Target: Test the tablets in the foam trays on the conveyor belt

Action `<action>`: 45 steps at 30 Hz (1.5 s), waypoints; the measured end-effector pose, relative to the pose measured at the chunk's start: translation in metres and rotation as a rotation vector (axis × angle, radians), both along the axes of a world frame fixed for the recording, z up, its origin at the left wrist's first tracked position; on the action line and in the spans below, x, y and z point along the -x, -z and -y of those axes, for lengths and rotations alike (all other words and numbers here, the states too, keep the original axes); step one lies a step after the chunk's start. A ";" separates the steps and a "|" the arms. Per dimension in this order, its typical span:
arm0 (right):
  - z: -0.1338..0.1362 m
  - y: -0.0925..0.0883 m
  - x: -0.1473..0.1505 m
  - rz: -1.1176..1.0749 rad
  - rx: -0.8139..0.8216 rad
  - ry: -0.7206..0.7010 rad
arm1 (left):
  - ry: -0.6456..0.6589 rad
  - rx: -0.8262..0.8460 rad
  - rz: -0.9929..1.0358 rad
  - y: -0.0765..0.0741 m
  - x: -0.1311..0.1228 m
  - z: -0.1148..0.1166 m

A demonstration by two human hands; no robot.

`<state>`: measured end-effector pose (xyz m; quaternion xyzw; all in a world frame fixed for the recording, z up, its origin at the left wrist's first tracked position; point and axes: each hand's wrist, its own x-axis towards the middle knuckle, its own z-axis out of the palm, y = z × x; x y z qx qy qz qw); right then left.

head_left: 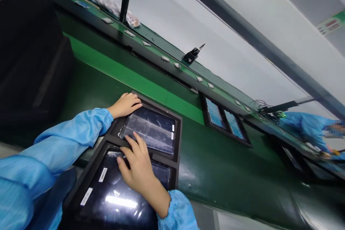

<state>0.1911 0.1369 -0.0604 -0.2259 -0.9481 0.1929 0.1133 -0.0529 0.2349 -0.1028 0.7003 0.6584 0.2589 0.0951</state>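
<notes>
A black tray (178, 140) with compartments lies before me on the green bench. In its far compartment is a flat dark screen panel (151, 129) with a clear film and two small white labels. A second glossy black panel (107, 194), also bearing two white labels, lies nearer to me and reflects the lights. My left hand (125, 105) rests on the tray's far left corner, its fingers laid over the rim. Over the border between the panels, my right hand (137, 161) has its fingers spread; whether the fingertips touch a panel I cannot tell.
Another black tray (229, 122) with two blue-covered panels stands farther right. Small flat parts (165, 58) line a raised strip behind the bench. A black holder (191, 55) stands past it. A dark bulky object (32, 50) fills the left. A co-worker's blue sleeve (304, 124) is at right.
</notes>
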 end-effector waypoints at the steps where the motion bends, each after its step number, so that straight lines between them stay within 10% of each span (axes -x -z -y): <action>1: 0.002 0.003 0.003 0.027 -0.022 -0.010 | -0.001 -0.005 0.009 -0.001 0.000 0.000; 19: 0.022 0.009 0.024 0.209 -0.073 -0.029 | -0.004 -0.005 0.061 -0.002 0.003 0.003; 32: 0.069 -0.034 -0.168 0.393 0.187 0.196 | 0.035 0.007 0.069 0.004 0.009 0.004; 45: 0.092 -0.015 -0.181 0.340 0.127 0.220 | 0.016 -0.038 0.106 -0.004 0.005 0.013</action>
